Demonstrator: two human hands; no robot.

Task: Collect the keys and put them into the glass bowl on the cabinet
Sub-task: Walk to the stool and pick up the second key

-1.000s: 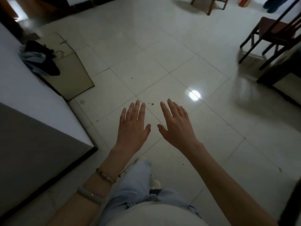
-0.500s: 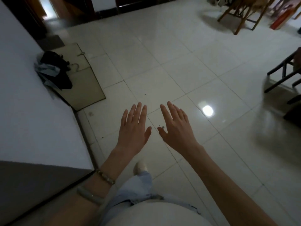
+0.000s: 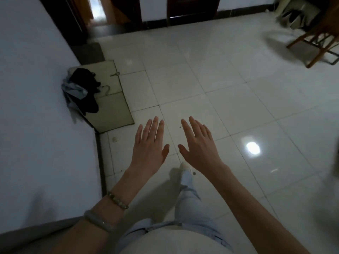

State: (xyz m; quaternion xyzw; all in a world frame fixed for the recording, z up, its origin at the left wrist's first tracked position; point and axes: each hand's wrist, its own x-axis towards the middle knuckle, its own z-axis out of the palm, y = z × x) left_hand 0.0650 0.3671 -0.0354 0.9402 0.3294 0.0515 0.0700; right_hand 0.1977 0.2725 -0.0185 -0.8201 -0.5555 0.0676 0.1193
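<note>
**Fingers out flat, nothing in either hand**

Fingers (image 3: 156, 129) stretched out and a little spread on both sides, palms down over the floor, empty. Left hand (image 3: 149, 147) and right hand (image 3: 199, 146) side by side, thumbs pointing at each other with a small gap between, not touching. Beaded bracelet (image 3: 117, 200) and a pale bangle (image 3: 100, 221) on the left wrist.

Head view only, so just the one angle:

Keys and glass bowl nowhere to be seen in this shot, so can't tell where they are.

Edge-wise: big white surface (image 3: 36, 107) filling the left side, its dark lower border running down next to the left forearm. Flat board (image 3: 113, 107) lying on the floor at the corner of it, with a heap of dark and grey cloth (image 3: 82, 92) on its left end and a wire hook just beside the heap.

Loads of open room ahead and to the right: glossy pale tiled floor (image 3: 238, 98), bright light reflection (image 3: 252, 147) near the right hand. Wooden chair (image 3: 317, 43) far right, well apart. Dark doorway (image 3: 95, 13) and dark skirting along the far wall. Light blue trouser leg (image 3: 189, 198) and a shoe tip below the hands.
</note>
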